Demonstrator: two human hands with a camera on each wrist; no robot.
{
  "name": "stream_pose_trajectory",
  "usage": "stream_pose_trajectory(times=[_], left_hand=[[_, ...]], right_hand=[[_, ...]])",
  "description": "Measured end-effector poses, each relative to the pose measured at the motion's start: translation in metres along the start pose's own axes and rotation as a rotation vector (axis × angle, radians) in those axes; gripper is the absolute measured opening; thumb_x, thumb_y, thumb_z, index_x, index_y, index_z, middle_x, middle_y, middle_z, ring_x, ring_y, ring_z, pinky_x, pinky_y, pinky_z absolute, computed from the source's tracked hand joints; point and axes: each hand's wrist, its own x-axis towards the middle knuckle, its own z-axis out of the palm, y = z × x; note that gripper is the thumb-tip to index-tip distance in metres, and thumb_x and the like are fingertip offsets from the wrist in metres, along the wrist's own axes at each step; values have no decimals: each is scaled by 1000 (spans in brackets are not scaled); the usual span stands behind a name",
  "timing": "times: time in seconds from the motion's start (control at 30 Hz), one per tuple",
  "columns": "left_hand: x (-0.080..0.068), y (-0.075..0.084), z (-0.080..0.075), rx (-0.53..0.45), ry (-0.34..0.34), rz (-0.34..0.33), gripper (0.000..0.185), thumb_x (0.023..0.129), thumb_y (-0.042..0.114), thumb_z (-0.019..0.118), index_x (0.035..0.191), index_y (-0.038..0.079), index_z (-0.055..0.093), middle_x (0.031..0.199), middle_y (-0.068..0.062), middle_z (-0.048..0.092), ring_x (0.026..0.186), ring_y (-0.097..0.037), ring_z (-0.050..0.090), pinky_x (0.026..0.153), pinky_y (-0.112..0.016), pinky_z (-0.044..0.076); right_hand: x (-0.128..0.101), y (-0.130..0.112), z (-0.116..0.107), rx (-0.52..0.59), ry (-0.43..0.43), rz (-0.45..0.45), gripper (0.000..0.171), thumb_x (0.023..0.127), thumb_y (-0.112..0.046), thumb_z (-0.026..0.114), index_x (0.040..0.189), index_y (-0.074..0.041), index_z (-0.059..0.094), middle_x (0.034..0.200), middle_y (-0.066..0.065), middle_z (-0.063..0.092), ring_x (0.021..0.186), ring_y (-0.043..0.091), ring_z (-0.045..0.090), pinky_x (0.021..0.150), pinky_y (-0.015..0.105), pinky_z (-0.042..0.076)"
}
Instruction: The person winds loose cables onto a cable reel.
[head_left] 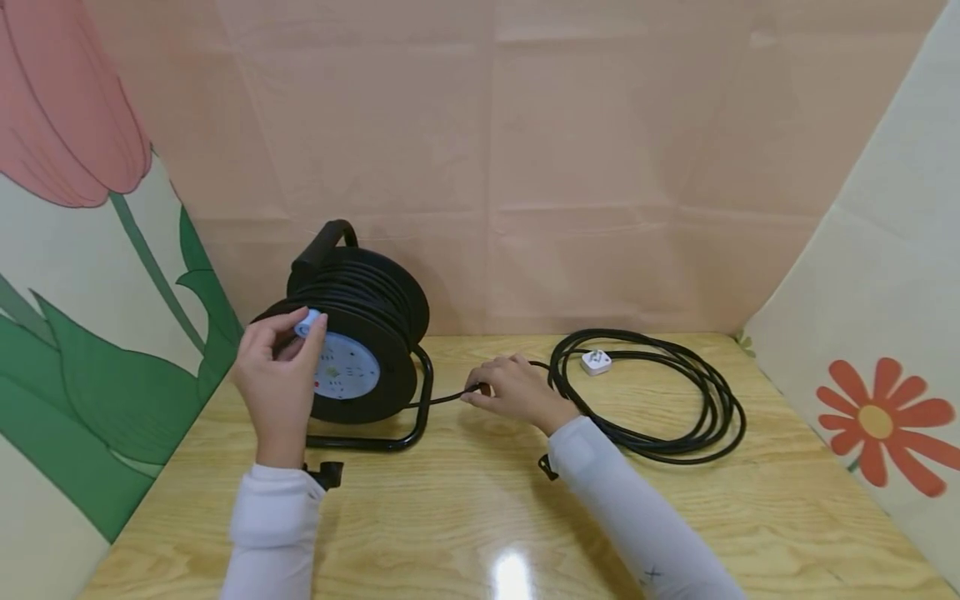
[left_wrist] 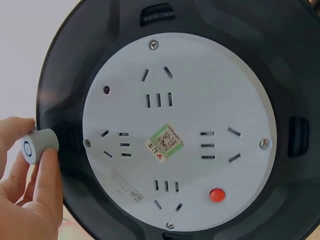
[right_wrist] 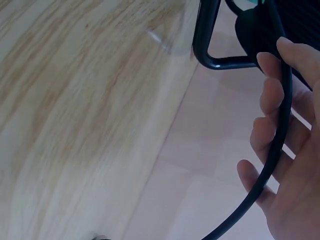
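A black cable reel [head_left: 375,292] stands on its tubular frame at the left of the table, wound with black cable. Its round socket panel [left_wrist: 190,100] bears several sets of slots, a red button [left_wrist: 217,195] and a sticker. With thumb and fingers my left hand [head_left: 277,375] pinches the small pale-blue crank knob [left_wrist: 41,145] at the disc's edge. My right hand [head_left: 521,390] holds the black cable [right_wrist: 282,127] to the right of the reel; in the right wrist view the cable runs across its curled fingers.
Loose cable lies in a wide coil [head_left: 720,400] at the right of the table, with a white plug [head_left: 596,362] inside the loop. Behind the wooden table [head_left: 465,517] hangs a plain pinkish backdrop [head_left: 585,167]. Flower-printed sheets [head_left: 862,317] flank both sides.
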Motion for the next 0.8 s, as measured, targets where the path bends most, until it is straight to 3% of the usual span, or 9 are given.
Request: stream_pose_trajectory(times=[0.1, 0.3, 0.43, 0.6, 0.8], left_hand=[[0, -14, 2, 13, -17, 47, 22, 86, 10, 81, 104, -1, 75, 104, -5, 61, 94, -11, 62, 82, -18, 54], [-4, -13, 7, 76, -38, 124, 21, 86, 19, 81, 101, 5, 77, 103, 0, 65, 97, -10, 62, 82, -19, 55], [-6, -12, 10, 108, -55, 159, 20, 87, 19, 81, 100, 5, 77, 103, 0, 65, 96, -11, 62, 82, -19, 55], [-10, -12, 15, 143, -89, 212, 17, 87, 17, 79, 99, 4, 77, 103, -5, 66, 97, -14, 63, 82, -18, 54], [-16, -13, 22, 157, -121, 262, 13, 86, 12, 79, 96, 4, 77, 103, -6, 66, 96, -16, 64, 81, -16, 54]], right_hand=[[1, 0, 3, -4, -11, 5, 13, 97, -41, 67, 99, -30, 74, 76, -20, 55, 73, 5, 51, 83, 39, 40], [4, -6, 6, 28, -56, -16, 16, 99, -36, 65, 105, -25, 75, 92, -15, 67, 78, 6, 55, 84, 38, 44], [7, -9, 9, 40, -70, -35, 17, 100, -35, 64, 106, -24, 75, 100, -11, 71, 78, 3, 58, 75, 30, 49], [9, -14, 11, 65, -78, -45, 17, 99, -35, 65, 105, -22, 73, 96, -10, 70, 71, 2, 58, 63, 24, 48], [9, -18, 15, 63, -82, -25, 19, 102, -34, 61, 110, -22, 73, 101, -9, 70, 83, 5, 63, 72, 28, 53]])
